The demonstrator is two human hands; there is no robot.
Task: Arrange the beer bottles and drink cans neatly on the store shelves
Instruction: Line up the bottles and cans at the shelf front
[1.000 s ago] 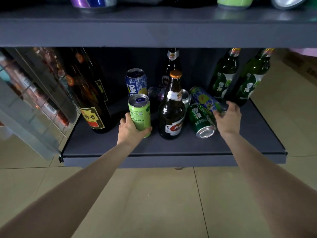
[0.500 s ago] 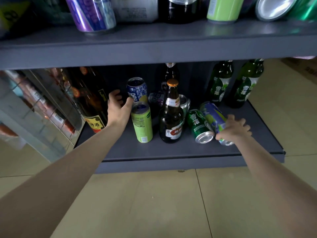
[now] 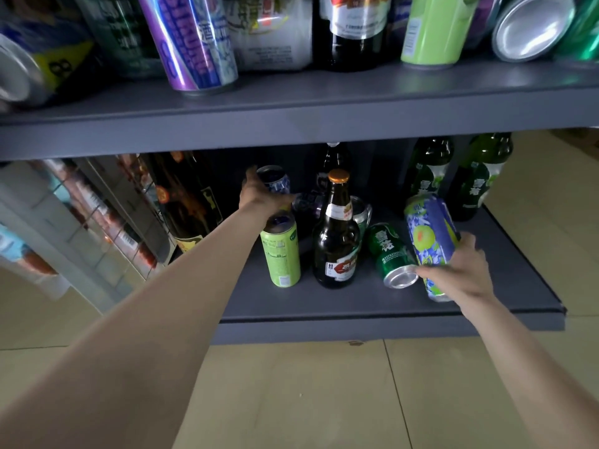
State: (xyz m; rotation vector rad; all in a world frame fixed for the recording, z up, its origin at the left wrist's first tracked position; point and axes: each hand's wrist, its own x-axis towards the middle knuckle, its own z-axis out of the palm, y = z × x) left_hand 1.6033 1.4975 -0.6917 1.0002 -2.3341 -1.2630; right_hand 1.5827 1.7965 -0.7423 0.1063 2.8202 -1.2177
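On the lower shelf [image 3: 372, 306], perhaps six cans [image 3: 281, 254], six bottles [image 3: 335, 241].

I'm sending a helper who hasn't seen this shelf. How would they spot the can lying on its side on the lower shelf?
Look at the lower shelf, just right of the upright brown bottle with the orange cap. The dark green can lies there, silver end facing out. It is the only green can tipped over; the lime can stands upright.

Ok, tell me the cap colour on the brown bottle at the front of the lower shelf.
Orange cap on the brown bottle, clearest in the head view.
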